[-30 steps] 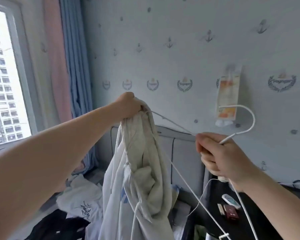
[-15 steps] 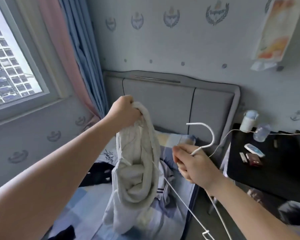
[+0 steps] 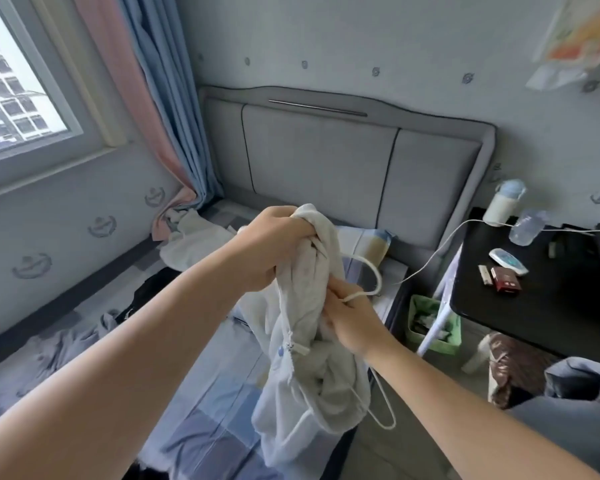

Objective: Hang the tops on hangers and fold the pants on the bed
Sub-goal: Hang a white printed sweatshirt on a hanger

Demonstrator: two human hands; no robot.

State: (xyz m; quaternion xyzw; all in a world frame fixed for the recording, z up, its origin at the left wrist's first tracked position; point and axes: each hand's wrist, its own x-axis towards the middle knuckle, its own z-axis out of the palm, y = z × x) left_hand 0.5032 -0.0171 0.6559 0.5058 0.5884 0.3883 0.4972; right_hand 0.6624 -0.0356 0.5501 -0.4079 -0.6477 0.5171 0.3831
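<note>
The bed (image 3: 201, 420) fills the lower left, its blue checked sheet running up to the grey headboard (image 3: 326, 161). A black table (image 3: 541, 306) stands just beside the bed's right edge. Loose clothes lie along the bed's left side: a white piece (image 3: 191, 237) near the head corner, a dark one (image 3: 153, 289) below it, and a grey one (image 3: 59, 348) further down. I hold the white top (image 3: 312, 362) up over the bed's right half, in front of the headboard, and it hangs bunched with its lower part sagging toward the right edge. My left hand (image 3: 274, 247) is clenched round the top's gathered upper end. My right hand (image 3: 350, 320) sits just below and to the right of the left, pressed against the cloth, its fingers curled tight on the neck of the white hanger (image 3: 378, 273). The hook curves up beside the top between my two hands, and the hanger's lower loop sticks out from under the folds at the bottom right of the cloth.
</note>
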